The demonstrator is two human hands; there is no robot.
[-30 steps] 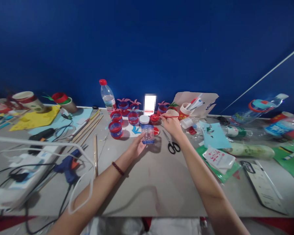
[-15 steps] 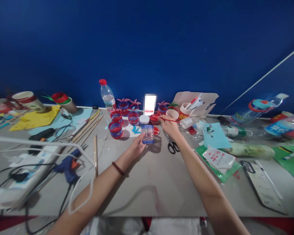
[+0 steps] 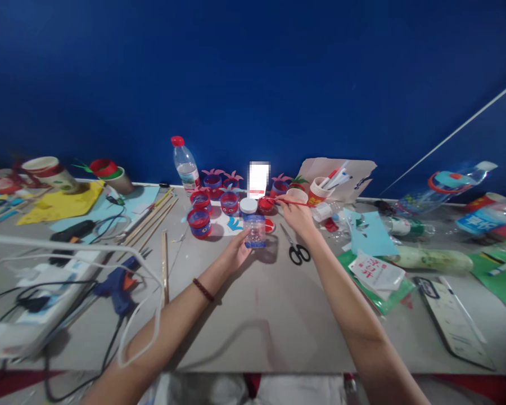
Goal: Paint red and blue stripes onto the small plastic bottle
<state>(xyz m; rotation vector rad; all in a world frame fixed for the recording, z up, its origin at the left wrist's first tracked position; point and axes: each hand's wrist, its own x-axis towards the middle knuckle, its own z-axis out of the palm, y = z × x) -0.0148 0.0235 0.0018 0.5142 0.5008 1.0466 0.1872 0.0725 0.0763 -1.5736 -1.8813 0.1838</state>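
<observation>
- Two hands work at the far middle of the table (image 3: 253,315): the left hand (image 3: 235,254) cups a clear jar (image 3: 254,230), fingers curled round its near side.
- Right hand (image 3: 294,216) pinches a thin red brush (image 3: 289,201), tip over what looks like a red paint pot (image 3: 265,205).
- Best to load the brush lightly and hold the jar steady; scissors (image 3: 295,250) lie just right.

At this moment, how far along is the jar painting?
Done: several red-and-blue jars stand finished by the wall. In hand: the left hand steadies a clear jar, blue only at its base, while the right hand holds a brush at the red paint pot. Left: that jar's clear upper part.
</observation>
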